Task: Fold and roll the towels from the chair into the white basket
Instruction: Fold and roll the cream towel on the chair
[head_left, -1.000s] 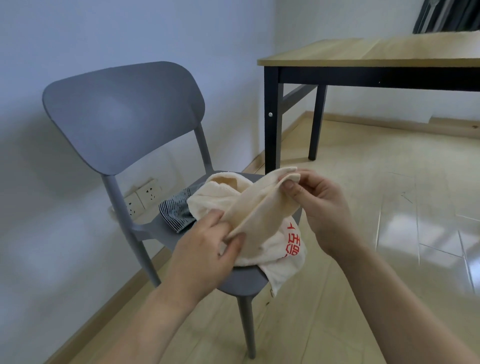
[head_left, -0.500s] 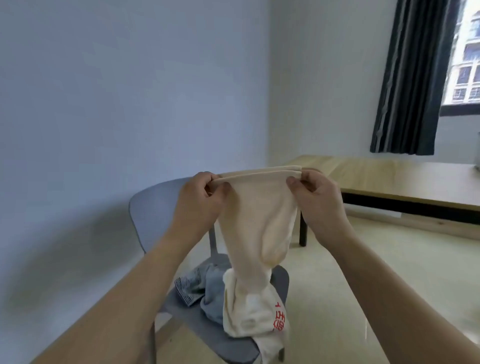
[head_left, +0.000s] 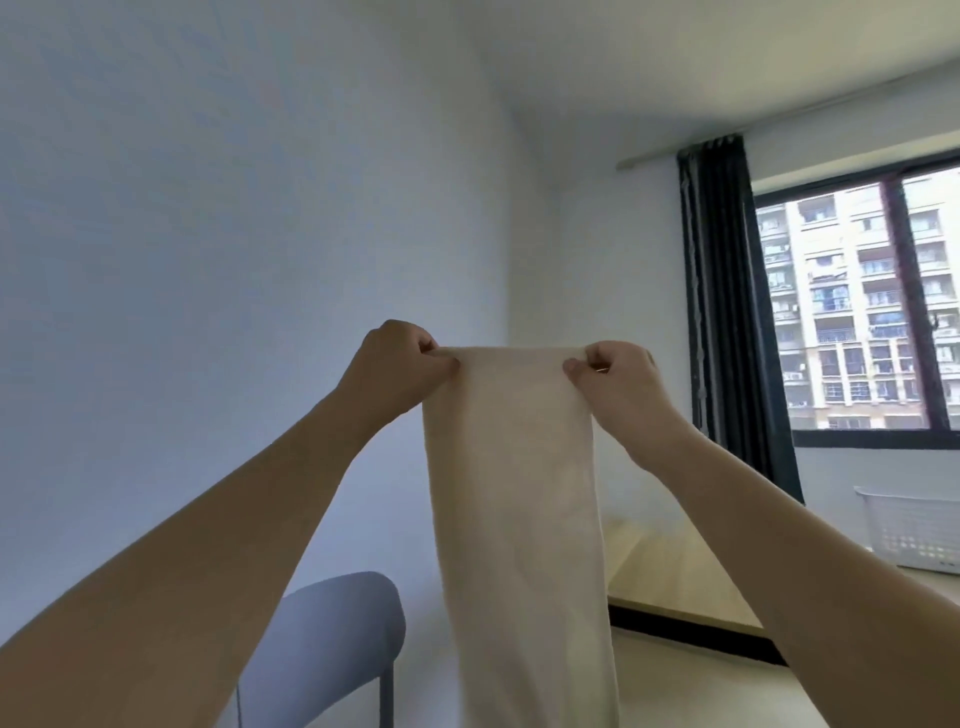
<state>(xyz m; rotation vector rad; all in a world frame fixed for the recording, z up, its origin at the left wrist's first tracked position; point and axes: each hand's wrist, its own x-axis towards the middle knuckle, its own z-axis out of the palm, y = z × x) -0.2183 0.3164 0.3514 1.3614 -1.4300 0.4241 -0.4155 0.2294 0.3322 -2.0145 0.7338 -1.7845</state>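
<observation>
Both hands are up at mid-frame, the left hand (head_left: 397, 364) and right hand (head_left: 618, 376) each pinching a top corner of the cream towel (head_left: 519, 509). It hangs straight down between them, past the bottom edge, beside the grey chair (head_left: 332, 639) at lower left.

Left hand (head_left: 397, 364), right hand (head_left: 615, 376) pinch cream towel (head_left: 519, 493) top corners.

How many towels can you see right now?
1: the cream towel hangs between the left hand and right hand, each pinching a top corner. Any on the chair seat are out of view.
</observation>
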